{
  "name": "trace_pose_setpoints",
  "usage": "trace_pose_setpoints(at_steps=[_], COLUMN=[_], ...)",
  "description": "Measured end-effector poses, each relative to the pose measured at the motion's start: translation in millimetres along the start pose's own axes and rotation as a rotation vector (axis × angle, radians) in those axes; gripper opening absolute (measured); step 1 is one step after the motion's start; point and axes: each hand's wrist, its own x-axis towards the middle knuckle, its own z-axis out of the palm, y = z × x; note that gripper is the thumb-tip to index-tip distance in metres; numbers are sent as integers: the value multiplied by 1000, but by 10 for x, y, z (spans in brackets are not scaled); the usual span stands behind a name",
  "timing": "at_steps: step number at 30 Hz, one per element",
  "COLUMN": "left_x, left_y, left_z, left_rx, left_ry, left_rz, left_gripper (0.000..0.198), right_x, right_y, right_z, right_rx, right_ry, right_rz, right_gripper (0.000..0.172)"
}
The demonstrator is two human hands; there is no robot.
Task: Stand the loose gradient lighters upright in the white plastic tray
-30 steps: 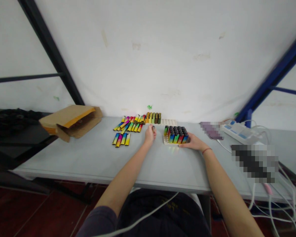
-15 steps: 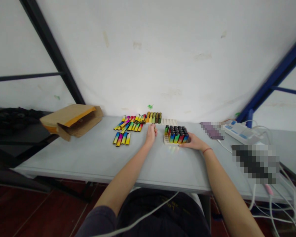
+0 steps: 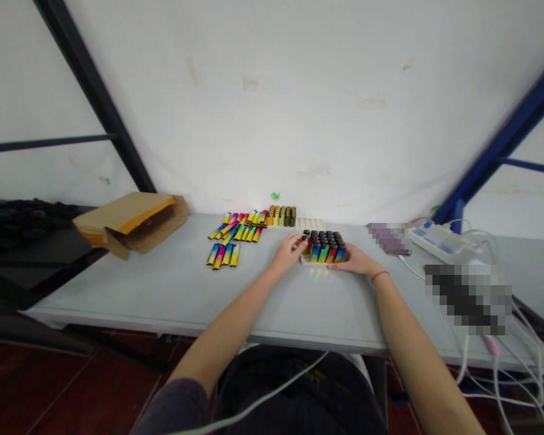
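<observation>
A white tray [image 3: 309,263] stands on the table, packed with upright rainbow-coloured lighters [image 3: 325,252] with black tops. At the tray's left end, my left hand [image 3: 289,252] pinches a lighter [image 3: 305,237] between thumb and fingers, over the left column. The lighter's lower part is hidden by the fingers. My right hand [image 3: 354,261] wraps round the tray's right side and steadies it, with the thumb along the front edge.
Loose rainbow lighters [image 3: 248,232] lie in a pile at the back, with several more [image 3: 222,256] nearer. Behind are a filled tray [image 3: 281,216] and a bare white tray [image 3: 310,223]. A cardboard box [image 3: 127,217] lies left; a power strip [image 3: 439,238] and cables [image 3: 532,362] are right.
My left hand has moved right, from beside the loose lighters to the left end of the tray, bringing a lighter there. My right hand has stayed on the tray.
</observation>
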Motion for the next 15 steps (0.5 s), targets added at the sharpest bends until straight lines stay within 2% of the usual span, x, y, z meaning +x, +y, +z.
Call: trace_pose_setpoints(at_steps=[5,11,15], left_x=[-13,-9,-11], left_y=[33,105,125], left_z=[-21,-48,-52], left_rx=[48,-7,10], left_ry=[7,98,46], left_rz=[18,-32,-21], left_gripper=[29,26,24], right_x=[3,-1,-4], right_y=[4,-25,-38], right_z=[1,1,5], right_rx=[-19,-4,10], right_ry=[11,-1,5], right_rz=[7,16,22], right_gripper=[60,60,61])
